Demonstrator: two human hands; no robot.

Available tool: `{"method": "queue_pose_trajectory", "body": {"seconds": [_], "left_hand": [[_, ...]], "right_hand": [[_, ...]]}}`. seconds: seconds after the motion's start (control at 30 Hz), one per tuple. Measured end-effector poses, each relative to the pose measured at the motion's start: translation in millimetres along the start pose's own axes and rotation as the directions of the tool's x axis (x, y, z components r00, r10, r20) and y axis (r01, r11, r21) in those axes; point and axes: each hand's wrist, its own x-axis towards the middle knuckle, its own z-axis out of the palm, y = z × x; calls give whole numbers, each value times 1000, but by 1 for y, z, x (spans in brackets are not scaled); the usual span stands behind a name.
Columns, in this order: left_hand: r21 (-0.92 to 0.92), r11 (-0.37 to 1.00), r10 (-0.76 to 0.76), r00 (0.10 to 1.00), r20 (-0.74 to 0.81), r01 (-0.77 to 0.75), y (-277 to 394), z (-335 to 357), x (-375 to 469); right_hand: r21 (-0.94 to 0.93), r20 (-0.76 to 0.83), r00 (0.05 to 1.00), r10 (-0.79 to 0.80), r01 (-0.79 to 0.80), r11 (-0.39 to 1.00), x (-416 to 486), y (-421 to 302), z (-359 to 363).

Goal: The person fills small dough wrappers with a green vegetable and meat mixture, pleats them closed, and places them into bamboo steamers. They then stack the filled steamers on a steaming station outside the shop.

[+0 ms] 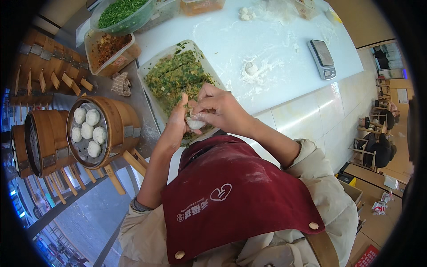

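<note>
Between my two hands is a small filled dough bun [195, 123], white and floury, held just over the near end of a filling tub. My left hand [178, 116] cups it from the left with the thumb upright. The fingers of my right hand [218, 106] pinch the dough's edge from the right. Under them, the plastic tub of green chopped filling [176, 71] is partly covered by my hands. On the white worktop [227, 43] lies a round dough piece [251, 68] in scattered flour.
Bamboo steamers [121, 123] stand at the left, the nearest holding several white buns [87, 130]. Behind are a bowl of chopped greens [121, 15], a tub of reddish-brown filling [111, 50] and a crumpled cloth [121, 84]. A digital scale [322, 58] sits right; small dough pieces [246, 14] lie farther back.
</note>
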Motion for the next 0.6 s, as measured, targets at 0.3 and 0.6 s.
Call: {"method": "queue_pose_trajectory", "body": {"seconds": [0.3,0.6], "left_hand": [[-38,998,56,998,0,-56,2,-3,-6],[-58,996,69,998,5,-69,-1,-7,-8]], "right_hand": [[127,1,994,112,-111,986,-2,-7,-2],[271,75,982,173,-187,944,-1,-3,1]]}}
